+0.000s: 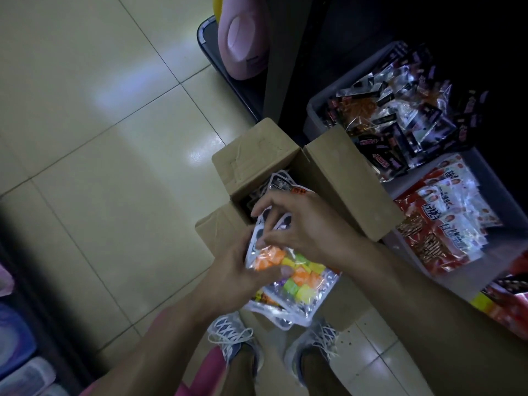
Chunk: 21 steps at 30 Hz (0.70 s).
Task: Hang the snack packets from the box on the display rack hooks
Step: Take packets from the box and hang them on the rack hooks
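Left hand [243, 270] grips candy packets [291, 284] above box [337, 178]; right hand [300, 224] pinches their 12 o'clock edge; best to square hang-holes before lifting

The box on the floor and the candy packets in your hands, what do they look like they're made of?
The box looks like plain brown corrugated cardboard, matte, with folded-out flaps and creases. The candy packets, held by the left hand and right hand, seem to be thin clear plastic film: glossy, crinkled, catching light, with coloured sweets showing through. I can't tell the exact plastic.
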Motion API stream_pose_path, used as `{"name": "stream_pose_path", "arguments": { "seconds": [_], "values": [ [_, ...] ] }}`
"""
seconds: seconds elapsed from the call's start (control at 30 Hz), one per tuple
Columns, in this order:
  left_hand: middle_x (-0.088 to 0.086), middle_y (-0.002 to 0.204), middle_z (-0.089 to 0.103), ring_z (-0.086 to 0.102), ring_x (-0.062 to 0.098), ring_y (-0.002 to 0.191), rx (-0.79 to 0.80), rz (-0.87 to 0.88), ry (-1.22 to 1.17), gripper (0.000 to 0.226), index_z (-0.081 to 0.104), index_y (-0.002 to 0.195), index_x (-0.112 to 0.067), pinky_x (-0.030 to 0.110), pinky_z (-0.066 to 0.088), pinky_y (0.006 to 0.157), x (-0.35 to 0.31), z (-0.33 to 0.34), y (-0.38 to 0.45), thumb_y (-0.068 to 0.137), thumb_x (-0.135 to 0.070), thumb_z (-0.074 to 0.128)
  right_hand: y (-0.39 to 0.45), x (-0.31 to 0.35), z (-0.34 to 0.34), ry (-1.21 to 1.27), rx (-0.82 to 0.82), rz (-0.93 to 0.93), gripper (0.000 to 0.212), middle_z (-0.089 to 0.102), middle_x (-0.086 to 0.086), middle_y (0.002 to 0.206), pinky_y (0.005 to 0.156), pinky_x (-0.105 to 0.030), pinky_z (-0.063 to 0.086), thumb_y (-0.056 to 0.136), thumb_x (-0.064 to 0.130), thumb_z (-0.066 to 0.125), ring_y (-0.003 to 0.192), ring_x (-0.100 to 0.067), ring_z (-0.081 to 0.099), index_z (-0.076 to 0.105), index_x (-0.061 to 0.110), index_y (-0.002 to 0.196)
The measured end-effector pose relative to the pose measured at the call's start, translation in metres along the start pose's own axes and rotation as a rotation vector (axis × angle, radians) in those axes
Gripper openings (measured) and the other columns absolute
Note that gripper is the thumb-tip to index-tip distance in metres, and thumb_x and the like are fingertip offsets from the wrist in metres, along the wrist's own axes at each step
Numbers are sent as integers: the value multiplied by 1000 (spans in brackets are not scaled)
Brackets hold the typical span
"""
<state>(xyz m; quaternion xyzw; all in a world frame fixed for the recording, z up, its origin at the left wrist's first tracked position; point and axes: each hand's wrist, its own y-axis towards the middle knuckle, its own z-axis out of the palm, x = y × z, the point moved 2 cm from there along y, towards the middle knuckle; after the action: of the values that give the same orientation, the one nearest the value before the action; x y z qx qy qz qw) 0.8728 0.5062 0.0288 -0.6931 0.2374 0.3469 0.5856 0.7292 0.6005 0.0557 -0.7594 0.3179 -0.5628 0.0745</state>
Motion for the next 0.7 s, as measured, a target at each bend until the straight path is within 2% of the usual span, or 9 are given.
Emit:
{"name": "stream_pose_path", "arguments": {
  "seconds": [0.13,0.2,0.3,0.37,0.47,0.53,0.6,0.67,0.7],
  "values": [
    [-10,101,79,77,7,87,-73,-68,-194,43,66,118,-26,15,55,68,11,-2,-9,81,-16,84,-17,-20,4,2,-192,129,71,61,25,114,78,-16,49,66,48,91,101,8,57,55,46,128],
    [-3,104,80,78,13,88,-91,-110,-277,44,65,122,-21,19,58,67,14,-3,-11,82,-16,83,-33,-32,6,-35,-241,219,78,53,26,123,80,-17,47,64,54,90,107,7,53,52,48,132],
    [2,111,79,78,22,96,-12,-151,-326,44,63,125,-21,27,61,75,18,-2,-12,84,-16,79,-56,-48,19,200,-229,294,63,63,24,121,83,-20,55,66,51,88,110,4,62,61,48,123],
    [4,116,78,77,27,102,90,-184,-381,45,61,126,-23,38,62,85,22,0,-14,85,-13,77,-64,-58,27,372,-219,303,62,66,19,125,87,-21,58,70,40,87,109,5,66,63,45,127],
    [8,119,77,75,32,106,168,-246,-478,43,62,127,-22,48,58,94,25,4,-18,88,-12,76,-63,-67,31,359,-150,282,68,57,14,136,94,-30,58,76,38,84,118,1,63,58,42,139],
    [6,113,79,76,29,102,86,-195,-368,39,66,122,-20,47,60,92,26,5,-18,86,-15,79,-58,-70,34,252,-90,242,61,53,20,134,102,-37,54,85,44,77,126,-2,56,55,45,142],
    [6,108,80,78,28,97,-25,-165,-292,42,66,122,-15,48,62,90,30,6,-17,84,-14,83,-47,-69,36,207,-88,189,41,54,23,132,106,-35,49,100,46,57,128,-1,53,55,46,141],
    [4,104,80,78,26,94,-152,-173,-326,42,65,122,-15,43,64,83,35,4,-16,84,-8,82,-31,-76,33,250,-248,238,33,59,14,134,105,-39,49,107,44,43,125,-8,59,57,46,137],
    [2,103,81,79,23,92,-225,-165,-329,41,65,121,-16,39,64,80,37,0,-16,84,-6,81,-21,-89,30,202,-320,314,33,60,7,137,105,-41,49,108,41,44,126,-13,59,56,43,138]
  ]
}}
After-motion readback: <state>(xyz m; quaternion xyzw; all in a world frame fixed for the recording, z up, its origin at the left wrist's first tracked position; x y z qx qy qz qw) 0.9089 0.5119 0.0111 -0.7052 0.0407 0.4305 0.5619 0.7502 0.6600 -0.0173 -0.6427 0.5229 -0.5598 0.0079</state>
